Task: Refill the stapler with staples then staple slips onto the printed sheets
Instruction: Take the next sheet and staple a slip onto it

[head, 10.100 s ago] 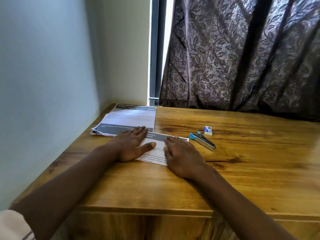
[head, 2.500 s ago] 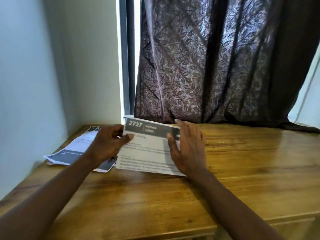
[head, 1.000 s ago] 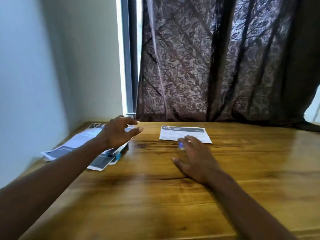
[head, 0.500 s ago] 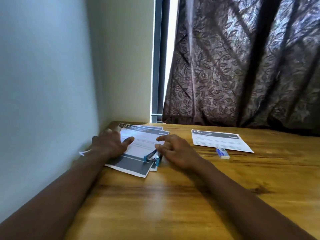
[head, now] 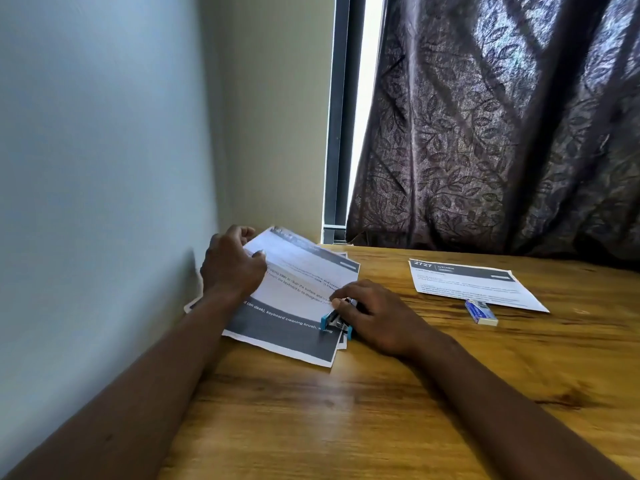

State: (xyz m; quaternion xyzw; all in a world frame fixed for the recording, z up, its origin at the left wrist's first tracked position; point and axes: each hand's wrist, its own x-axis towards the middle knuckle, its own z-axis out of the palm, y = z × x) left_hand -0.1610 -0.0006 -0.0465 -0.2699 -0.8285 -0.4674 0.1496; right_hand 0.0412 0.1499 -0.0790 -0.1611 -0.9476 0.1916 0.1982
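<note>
- My left hand [head: 230, 268] pinches the top sheet [head: 294, 271] at centre-left, lifting it clear.
- My right hand [head: 377, 315], grip clamped on the stapler [head: 336, 322], steadies it beside the sheet's edge.

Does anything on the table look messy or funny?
A little. The pile of printed sheets by the wall sits crooked, its edges fanned out, not lined up. The left hand lifts the top page while the right hand grips the stapler. Nothing looks spilled or torn.
</note>
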